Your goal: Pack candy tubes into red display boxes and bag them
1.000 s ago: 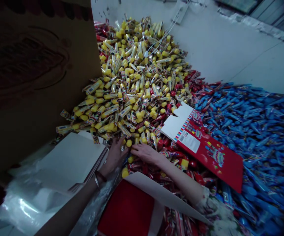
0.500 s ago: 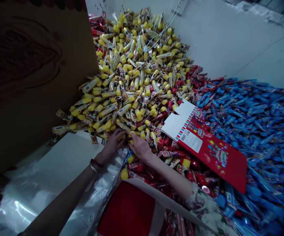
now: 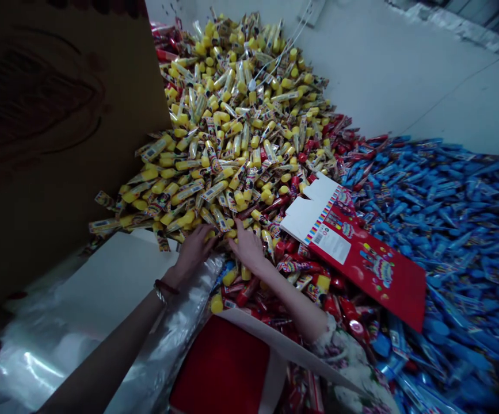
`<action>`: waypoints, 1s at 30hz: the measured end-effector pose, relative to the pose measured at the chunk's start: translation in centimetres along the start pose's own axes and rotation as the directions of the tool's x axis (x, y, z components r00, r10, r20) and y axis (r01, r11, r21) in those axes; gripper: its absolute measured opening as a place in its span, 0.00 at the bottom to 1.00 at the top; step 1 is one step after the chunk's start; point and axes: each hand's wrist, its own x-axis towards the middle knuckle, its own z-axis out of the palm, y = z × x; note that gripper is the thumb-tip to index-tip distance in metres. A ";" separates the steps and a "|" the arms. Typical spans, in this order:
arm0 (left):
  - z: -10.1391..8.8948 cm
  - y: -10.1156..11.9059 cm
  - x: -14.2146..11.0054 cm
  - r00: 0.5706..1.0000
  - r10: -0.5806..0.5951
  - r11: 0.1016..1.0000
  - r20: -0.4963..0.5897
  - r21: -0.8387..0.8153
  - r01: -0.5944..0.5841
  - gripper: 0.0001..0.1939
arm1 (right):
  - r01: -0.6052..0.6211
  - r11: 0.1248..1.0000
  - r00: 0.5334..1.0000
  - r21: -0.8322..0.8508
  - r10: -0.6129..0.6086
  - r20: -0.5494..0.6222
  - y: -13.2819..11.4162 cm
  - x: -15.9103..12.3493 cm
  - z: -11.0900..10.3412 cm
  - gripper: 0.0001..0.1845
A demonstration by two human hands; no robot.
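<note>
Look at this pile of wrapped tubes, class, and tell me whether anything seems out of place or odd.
A flat red-and-white printed carton blank lies askew on top of the loose tubes, unfolded and partly covering them. Yellow-capped tubes have also strayed among the red tubes below the right hand, so the colours mix there.

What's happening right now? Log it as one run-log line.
left hand: touching yellow-capped tubes | right hand: touching same tubes | nearby: red card

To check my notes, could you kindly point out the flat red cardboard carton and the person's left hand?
Flat red cardboard carton (image 3: 355,282), head view, red panel.
Left hand (image 3: 194,253), head view, its back.
</note>
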 end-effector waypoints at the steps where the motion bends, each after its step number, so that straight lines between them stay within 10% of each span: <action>1: 0.0 0.0 0.1 1.000 0.004 1.000 0.025 0.008 -0.004 0.14 | -0.004 1.000 1.000 0.002 0.004 0.015 -0.1 0.1 0.2 0.21; 11: -0.8 -0.3 1.2 0.988 0.120 0.991 0.094 -0.063 -0.115 0.13 | -0.034 0.994 0.997 0.100 0.041 -0.063 -0.9 0.7 1.7 0.20; 16: -4.2 2.4 -0.6 0.992 0.125 0.992 0.019 -0.028 -0.124 0.12 | 0.167 0.951 0.971 0.262 -0.113 -0.209 1.7 0.2 1.3 0.17; 21: -5.8 6.1 -1.6 0.998 -0.044 0.987 0.032 -0.154 0.049 0.16 | 0.190 0.811 0.891 0.553 0.093 -0.444 4.3 0.1 -0.2 0.17; 30: -1.7 7.4 -0.5 0.975 -0.141 0.846 0.171 -0.490 0.209 0.29 | 0.309 0.499 0.650 0.810 0.510 -0.562 1.9 1.3 -2.0 0.18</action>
